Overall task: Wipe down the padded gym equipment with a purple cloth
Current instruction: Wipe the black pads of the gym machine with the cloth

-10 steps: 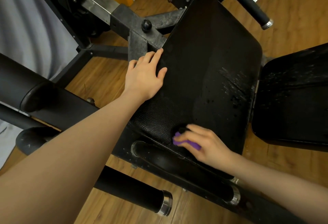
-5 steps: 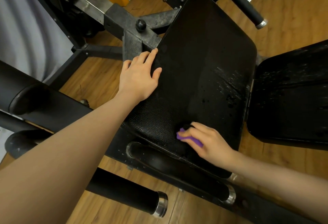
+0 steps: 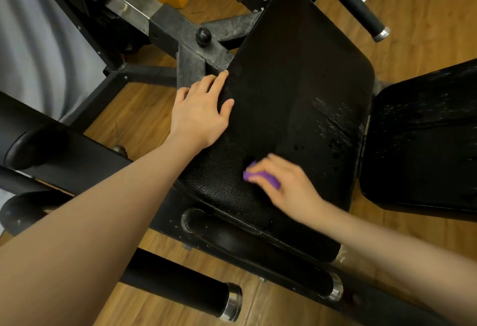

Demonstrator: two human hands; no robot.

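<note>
Low in the frame's centre, the right hand (image 3: 289, 186) pinches a bunched purple cloth (image 3: 260, 177) against the black padded seat (image 3: 296, 88); the left hand (image 3: 200, 111) lies flat on the seat's left edge, fingers straight and slightly spread

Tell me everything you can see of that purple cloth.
The purple cloth is small, bunched into a wad, bright violet and soft-looking. Most of it is hidden under the right hand, whose curled fingers grip it and press it against the near part of the black padded seat. Only its left end and a strip between the fingers show. The picture is blurred here, so its weave cannot be told.
</note>
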